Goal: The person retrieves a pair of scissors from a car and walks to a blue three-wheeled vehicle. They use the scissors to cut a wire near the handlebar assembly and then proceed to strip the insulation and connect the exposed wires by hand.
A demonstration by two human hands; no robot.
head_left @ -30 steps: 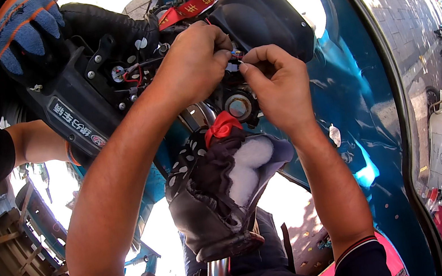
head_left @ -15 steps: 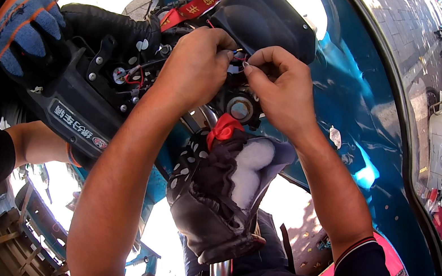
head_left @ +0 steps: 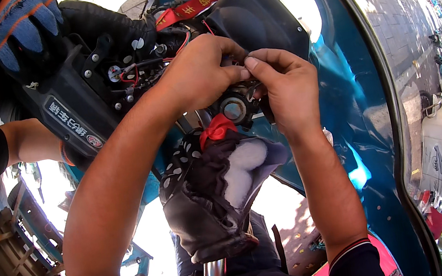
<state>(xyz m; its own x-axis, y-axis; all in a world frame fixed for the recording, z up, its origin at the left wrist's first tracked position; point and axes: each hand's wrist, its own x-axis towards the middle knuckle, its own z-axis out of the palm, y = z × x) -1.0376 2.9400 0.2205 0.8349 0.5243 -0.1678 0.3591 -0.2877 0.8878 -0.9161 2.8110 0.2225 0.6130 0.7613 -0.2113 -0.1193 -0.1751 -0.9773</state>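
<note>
My left hand (head_left: pixel 210 71) pinches with thumb and forefinger at a small bunch of thin wires behind the handlebar, its fingertips hiding most of them. Meeting it, my right hand (head_left: pixel 288 79) has thumb and forefinger pressed together at the same wires. Just below sits a round ignition lock (head_left: pixel 235 108) with a dark rim. More red and dark wires (head_left: pixel 131 74) run out to the left of my left wrist. Above my hands is a black plastic housing (head_left: pixel 257 18). A red bow (head_left: pixel 218 128) is tied on the bar beneath them.
A padded black handlebar mitt (head_left: pixel 201 215) with white lining hangs between my forearms. Another person's gloved hand (head_left: pixel 25 30) rests by the black panel (head_left: pixel 71 112) at left. Blue bodywork (head_left: pixel 366 133) curves along the right. A red ribbon (head_left: pixel 187 9) lies across the top.
My hands have come together, fingertips now touching, and the wire ends seen between them are covered. The right hand has turned inward. A red wire now shows above my left wrist.
</note>
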